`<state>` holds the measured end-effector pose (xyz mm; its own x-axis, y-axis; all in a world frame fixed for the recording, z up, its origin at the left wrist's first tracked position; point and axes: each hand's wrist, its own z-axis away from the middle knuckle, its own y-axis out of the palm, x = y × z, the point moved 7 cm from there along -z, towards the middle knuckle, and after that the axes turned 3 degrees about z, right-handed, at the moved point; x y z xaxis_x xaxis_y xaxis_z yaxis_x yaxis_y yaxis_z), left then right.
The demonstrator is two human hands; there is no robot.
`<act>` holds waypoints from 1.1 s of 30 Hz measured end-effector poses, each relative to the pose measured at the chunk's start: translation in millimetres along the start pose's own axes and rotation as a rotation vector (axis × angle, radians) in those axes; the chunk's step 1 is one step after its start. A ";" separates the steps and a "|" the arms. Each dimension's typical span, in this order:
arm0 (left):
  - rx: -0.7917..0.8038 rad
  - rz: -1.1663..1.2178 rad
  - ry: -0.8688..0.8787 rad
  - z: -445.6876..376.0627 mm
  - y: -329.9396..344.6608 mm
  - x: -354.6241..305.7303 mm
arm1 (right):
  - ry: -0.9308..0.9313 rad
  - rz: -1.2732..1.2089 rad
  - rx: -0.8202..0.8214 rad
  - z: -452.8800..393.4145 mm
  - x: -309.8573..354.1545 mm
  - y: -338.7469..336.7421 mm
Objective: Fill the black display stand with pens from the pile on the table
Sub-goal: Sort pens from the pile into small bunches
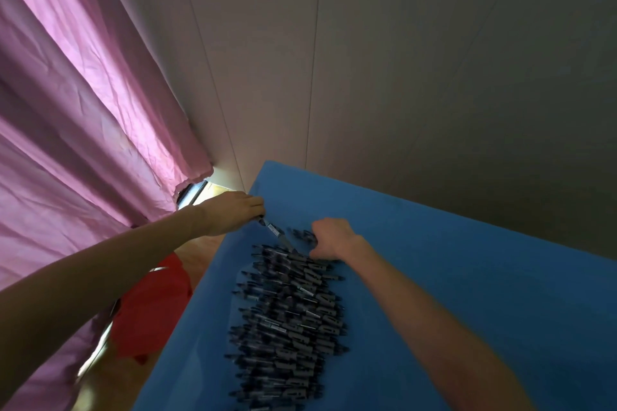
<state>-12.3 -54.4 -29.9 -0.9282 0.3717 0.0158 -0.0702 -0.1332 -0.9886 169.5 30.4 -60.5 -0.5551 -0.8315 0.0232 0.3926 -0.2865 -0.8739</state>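
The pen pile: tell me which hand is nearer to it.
Right. The right hand rests on the far end of the pen pile, fingers curled among the pens. The left hand is beyond the pile at the table's edge, pinching a single pen.

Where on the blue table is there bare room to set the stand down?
Bare blue table lies right of the right hand, toward the wall, and beyond both hands. The pen pile crowds the middle strip, where the left hand holds a pen.

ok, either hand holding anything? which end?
The left hand pinches one pen at its far end, near the table's edge. The right hand curls over the top of the pen pile; any grip there is hidden.
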 end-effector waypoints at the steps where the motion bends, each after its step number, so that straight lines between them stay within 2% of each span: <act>1: -0.015 -0.009 0.005 0.0 -0.8 0.7 | 0.025 -0.007 -0.047 1.5 -0.6 1.6; 3: -0.024 -0.016 -0.001 -0.2 -1.8 2.4 | 0.102 -0.119 -0.142 5.5 -9.7 5.2; 5: -0.015 -0.021 0.010 -6.0 -1.7 -0.8 | 0.200 -0.258 -0.167 14.5 -29.6 10.4; 10: -0.008 -0.023 0.106 -46.4 -7.7 -38.1 | 0.346 -0.318 -0.080 61.7 -86.8 43.4; 15: 0.066 -0.049 0.307 -107.1 -8.9 -121.1 | 0.448 -0.306 -0.032 125.3 -122.9 89.8; 20: 0.133 -0.162 0.500 -143.7 -1.1 -206.1 | 0.508 -0.388 -0.034 162.7 -146.3 107.1; 26: 0.267 -0.209 0.472 -164.8 14.3 -242.9 | 0.531 -0.561 -0.107 184.2 -154.5 118.6; 33: 0.191 -0.092 0.387 -148.7 9.7 -246.8 | 0.530 -0.628 -0.144 186.0 -160.8 114.6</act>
<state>270.4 -10.9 -65.7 -0.7119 0.7022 0.0093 -0.2460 -0.2369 -0.9399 440.2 42.8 -74.1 -0.9252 -0.1928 0.3269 -0.1826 -0.5290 -0.8287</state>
